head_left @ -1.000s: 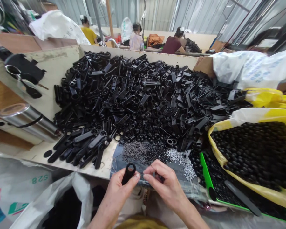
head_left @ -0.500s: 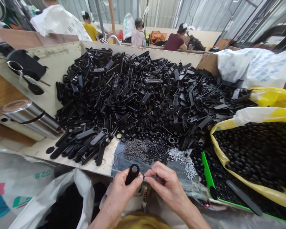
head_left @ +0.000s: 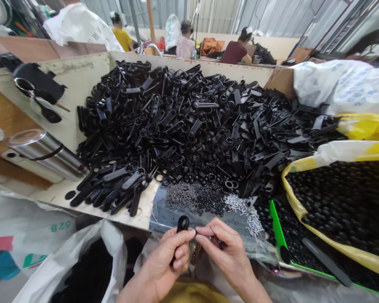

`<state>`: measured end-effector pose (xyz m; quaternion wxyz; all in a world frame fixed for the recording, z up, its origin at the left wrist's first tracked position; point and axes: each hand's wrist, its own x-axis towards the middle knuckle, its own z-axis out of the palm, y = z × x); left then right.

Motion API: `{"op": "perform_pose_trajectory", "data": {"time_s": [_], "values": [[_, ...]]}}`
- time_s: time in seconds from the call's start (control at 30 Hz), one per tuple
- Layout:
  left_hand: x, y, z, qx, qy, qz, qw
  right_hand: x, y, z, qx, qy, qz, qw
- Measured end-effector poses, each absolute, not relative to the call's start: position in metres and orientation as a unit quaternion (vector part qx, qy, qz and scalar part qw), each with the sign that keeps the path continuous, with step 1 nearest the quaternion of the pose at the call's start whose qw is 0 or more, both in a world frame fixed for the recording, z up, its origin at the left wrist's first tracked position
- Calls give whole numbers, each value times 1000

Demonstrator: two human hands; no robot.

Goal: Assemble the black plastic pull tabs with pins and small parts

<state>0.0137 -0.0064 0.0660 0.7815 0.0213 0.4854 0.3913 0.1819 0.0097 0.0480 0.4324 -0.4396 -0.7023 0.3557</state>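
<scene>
At the bottom centre of the frame, the person's left hand (head_left: 164, 263) is closed around a black plastic part (head_left: 180, 235), a slim piece whose rounded end stands up above the thumb and fingers. Just beside it, the right hand (head_left: 229, 252) pinches a small dark piece (head_left: 217, 240) between thumb and forefinger; it is too small to identify, and it sits near the black plastic part, though whether they touch cannot be told. Directly ahead of the hands, a denim cloth (head_left: 159, 210) carries a heap of dark screws (head_left: 180, 195) and a spill of silver pins (head_left: 248, 216). Beyond them, a large pile of black plastic parts (head_left: 177, 126) covers most of the pale surface (head_left: 82, 84). At the right of the frame, a yellow bag (head_left: 293, 198) holds black beads (head_left: 337, 202), with a green tray (head_left: 276, 223) along its lower left side. A steel flask (head_left: 46, 155) lies at the left edge of the surface, and a white sack (head_left: 113, 244) sits at lower left. Three co-workers (head_left: 235, 52) sit at the top of the frame.
</scene>
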Motion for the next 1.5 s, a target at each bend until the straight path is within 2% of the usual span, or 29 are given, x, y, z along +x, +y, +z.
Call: {"op": "perform_pose_trajectory", "data": {"time_s": [0.4, 0.67, 0.97, 1.27, 1.5], "values": [[14, -8, 63, -6, 480, 392, 785, 181, 9, 51, -436, -730, 319, 418], [7, -14, 70, 50, 448, 374, 811, 182, 10, 47, -451, -720, 320, 419], [2, -27, 61, 195, 541, 367, 731, 171, 14, 41, -400, -769, 299, 399], [2, -28, 45, 294, 585, 399, 642, 167, 7, 39, -443, -739, 340, 376], [0, -30, 34, 318, 622, 412, 585, 159, -3, 36, -470, -738, 309, 373]]}}
